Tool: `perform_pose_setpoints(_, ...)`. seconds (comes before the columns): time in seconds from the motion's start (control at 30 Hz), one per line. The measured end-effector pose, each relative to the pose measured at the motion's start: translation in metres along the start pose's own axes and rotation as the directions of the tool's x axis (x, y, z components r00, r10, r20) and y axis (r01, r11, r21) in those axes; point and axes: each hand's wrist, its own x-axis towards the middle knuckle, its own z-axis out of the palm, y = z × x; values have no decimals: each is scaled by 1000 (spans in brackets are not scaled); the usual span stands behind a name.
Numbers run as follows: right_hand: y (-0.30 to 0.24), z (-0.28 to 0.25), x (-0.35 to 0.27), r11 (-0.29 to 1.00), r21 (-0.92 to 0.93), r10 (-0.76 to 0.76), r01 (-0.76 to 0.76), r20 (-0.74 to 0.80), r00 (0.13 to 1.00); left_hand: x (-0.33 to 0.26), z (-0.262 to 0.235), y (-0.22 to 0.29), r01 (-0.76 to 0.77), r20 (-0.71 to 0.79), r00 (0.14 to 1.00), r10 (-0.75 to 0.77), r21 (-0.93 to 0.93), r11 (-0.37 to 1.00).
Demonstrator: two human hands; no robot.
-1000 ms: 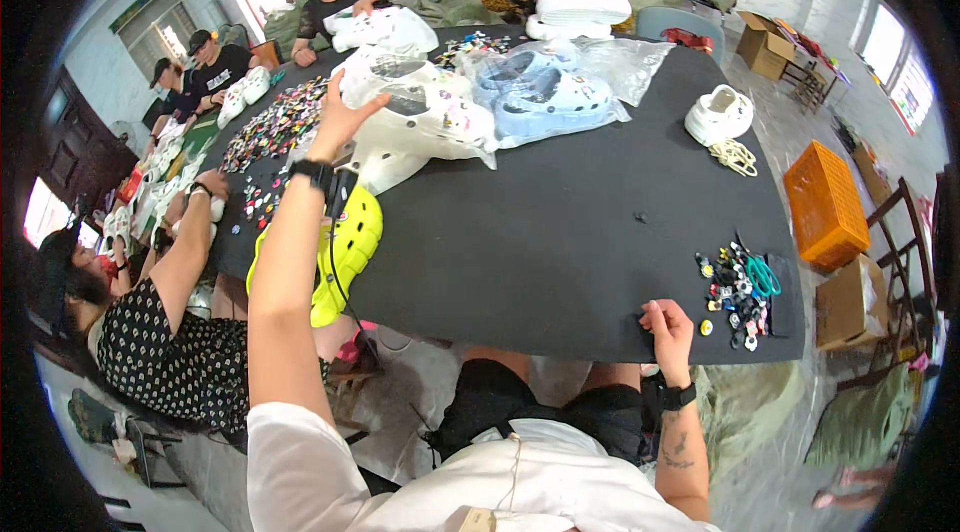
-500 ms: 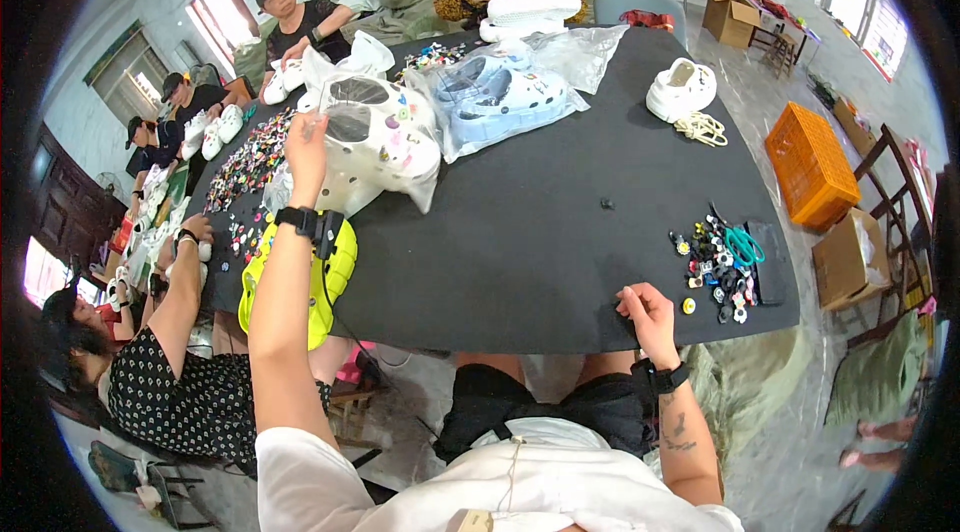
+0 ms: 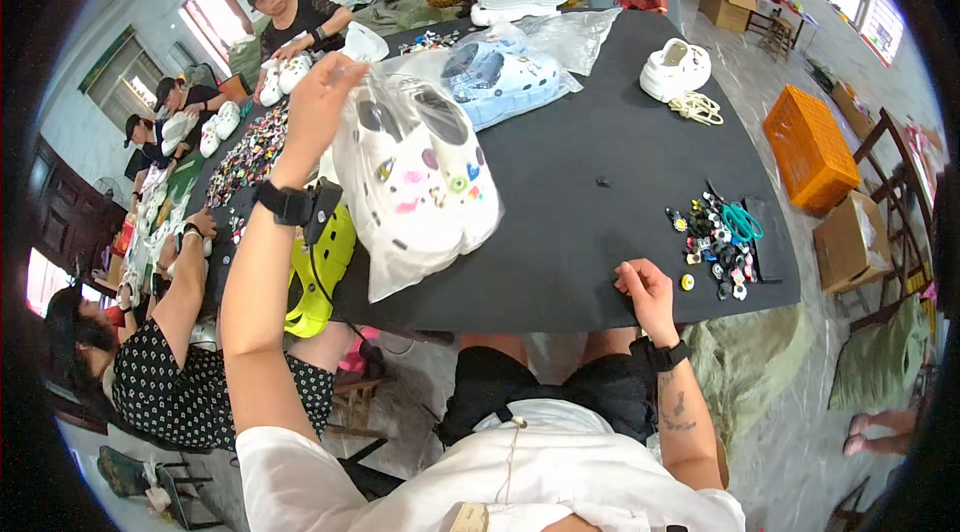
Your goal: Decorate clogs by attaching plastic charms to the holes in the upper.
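Observation:
My left hand (image 3: 322, 112) is closed on the top of a clear plastic bag (image 3: 378, 267). Inside it is a pair of white clogs (image 3: 432, 217) dotted with colourful charms. The bag hangs tilted over the left part of the black table. Beneath my left forearm sits a yellow-green clog (image 3: 322, 277), partly hidden. My right hand (image 3: 648, 294) rests on the table's near edge, its fingers curled in with nothing visible in them. To its right lies a pile of small shoe charms (image 3: 715, 250) with a teal looped item (image 3: 741, 222).
Bagged light-blue clogs (image 3: 508, 82) lie beyond the white pair. A white clog (image 3: 676, 70) with cream cord (image 3: 696, 109) stands at the far right. More charms (image 3: 245, 157) spread along the left side, where co-workers sit. An orange crate (image 3: 808, 147) stands on the floor.
My left hand has pulled the bag of white clogs toward me and to the right, lifting its top and turning the toes nearer. My right hand has barely moved.

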Motion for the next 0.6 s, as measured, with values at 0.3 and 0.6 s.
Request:
perform_pose_setpoints(0.3, 0, 0, 0, 1000, 26, 5, -5, 6, 1000, 45, -4, 29, 501, 468, 833, -294, -415, 759)
perform_pose_setpoints(0.6, 6, -1, -3, 982, 188, -8, 12, -19, 1000, -157, 103, 113, 506, 853, 522, 16, -325, 799)
